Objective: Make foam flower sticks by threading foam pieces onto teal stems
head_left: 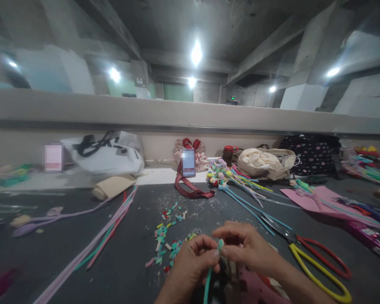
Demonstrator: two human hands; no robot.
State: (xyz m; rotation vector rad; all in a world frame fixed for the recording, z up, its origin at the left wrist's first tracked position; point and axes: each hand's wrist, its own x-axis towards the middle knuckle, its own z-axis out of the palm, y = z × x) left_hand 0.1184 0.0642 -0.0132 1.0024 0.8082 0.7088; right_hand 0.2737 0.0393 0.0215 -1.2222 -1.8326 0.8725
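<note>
My left hand (194, 261) and my right hand (248, 245) meet low in the middle of the view. Both pinch the upper end of a green pipe cleaner (207, 285), which has a small pale green bunched tip between the fingertips. Its stem hangs down below my left hand. Just beyond the left hand lie many short, colourful pipe cleaner clippings (160, 247). Scissors (291, 242) with one red and one yellow handle rest to the right of my right hand, blades pointing away to the left. My lap is partly hidden behind the hands.
Long lilac, green and pink pipe cleaners (106, 230) lie at left. Pipe cleaner flowers (220, 173) sit at the back near a red-lidded bottle (228, 155), a cream cloth bag (262, 162) and a white bag (114, 154). Pink paper (323, 200) lies right.
</note>
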